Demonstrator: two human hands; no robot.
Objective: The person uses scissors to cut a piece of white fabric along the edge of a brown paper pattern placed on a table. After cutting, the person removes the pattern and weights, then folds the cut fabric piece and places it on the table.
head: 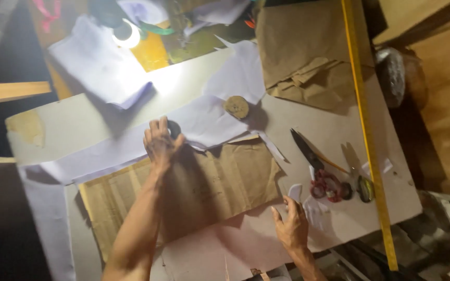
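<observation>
My left hand (160, 139) lies flat, fingers spread, on the upper edge of a creased brown paper pattern (220, 179) spread over the table. Its fingertips reach a strip of white fabric (204, 120) and a small dark round object (174, 127). My right hand (289, 225) rests open at the pattern's lower right corner, fingers touching the paper and a small white scrap (295, 191). A round tan disc (236, 106) sits on the white fabric above the pattern.
Scissors with red handles (316, 169) lie right of the pattern, beside a pencil (334, 165). A long yellow ruler (366, 130) runs along the table's right edge. Folded brown paper (308, 57) and white cloth (97, 62) sit at the back, by a bright lamp (127, 36).
</observation>
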